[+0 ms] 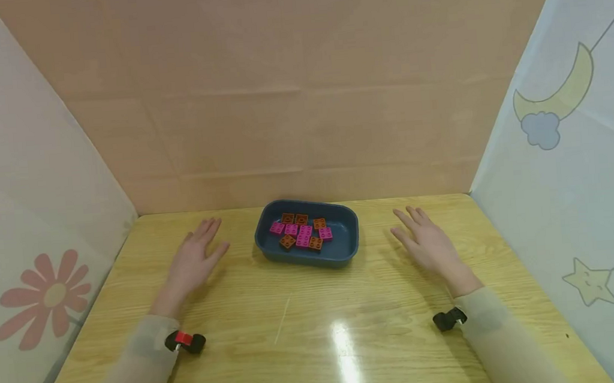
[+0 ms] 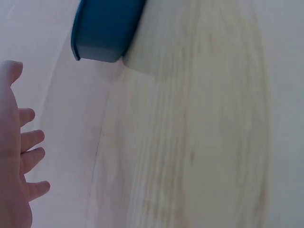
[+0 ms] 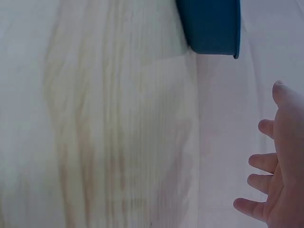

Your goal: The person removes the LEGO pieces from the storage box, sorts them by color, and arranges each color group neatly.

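A dark blue tray [image 1: 339,255] stands at the back middle of the table, between the two hands. Inside it lie several pink building blocks [image 1: 304,236] and several brown building blocks [image 1: 287,241], some of the brown ones with their hollow side up. The left hand [image 1: 195,257] is off to the tray's left, fingers extended and holding nothing. On the other side, the right hand [image 1: 424,239] is likewise spread, apart from the tray. Both wrist views show a hand at the edge, with part of the tray [image 2: 107,35] at the top.
The wooden table [image 1: 254,352] meets a tan backdrop [image 1: 302,126] just behind the tray. Pale patterned walls close in the left [image 1: 32,207] and right [image 1: 572,194] sides. Each wrist wears a dark strap with a small camera.
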A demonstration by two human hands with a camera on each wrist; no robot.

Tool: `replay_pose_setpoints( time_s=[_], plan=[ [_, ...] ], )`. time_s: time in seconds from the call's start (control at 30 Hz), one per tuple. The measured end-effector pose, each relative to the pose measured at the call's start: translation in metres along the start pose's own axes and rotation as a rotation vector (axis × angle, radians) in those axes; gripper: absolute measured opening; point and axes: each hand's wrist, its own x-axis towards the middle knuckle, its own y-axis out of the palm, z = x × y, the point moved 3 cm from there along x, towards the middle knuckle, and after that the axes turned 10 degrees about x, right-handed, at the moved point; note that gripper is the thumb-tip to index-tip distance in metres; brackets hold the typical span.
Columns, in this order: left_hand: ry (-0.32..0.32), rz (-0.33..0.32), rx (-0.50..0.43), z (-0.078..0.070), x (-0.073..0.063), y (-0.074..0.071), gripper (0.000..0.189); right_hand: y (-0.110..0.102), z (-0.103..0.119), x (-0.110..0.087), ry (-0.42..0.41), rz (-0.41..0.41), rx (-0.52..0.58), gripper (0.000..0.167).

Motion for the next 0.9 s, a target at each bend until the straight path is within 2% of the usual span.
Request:
replay_pose_setpoints(
  time_s=[0.13,0.3,0.5,0.6,0.73,0.9],
  plan=[
    [-0.034,-0.048,-0.155,-0.004,0.002,0.004,0.065,0.001,0.002,0.0,0.006,-0.031,0.113,0.07],
    [-0.075,-0.073,-0.346,-0.015,0.01,0.015,0.061,0.008,0.011,0.003,-0.013,-0.064,0.29,0.066],
    [-0.133,-0.061,-0.507,-0.036,0.029,0.032,0.065,0.028,0.034,0.014,-0.034,-0.009,0.447,0.067],
    [-0.137,-0.045,-0.551,-0.047,0.037,0.039,0.066,0.04,0.045,0.019,-0.049,0.039,0.495,0.071],
    [-0.134,-0.039,-0.565,-0.058,0.042,0.046,0.067,0.049,0.053,0.023,-0.07,0.061,0.524,0.073],
    [-0.143,-0.016,-0.574,-0.061,0.044,0.052,0.069,0.053,0.057,0.025,-0.055,0.091,0.532,0.077]
  ],
)
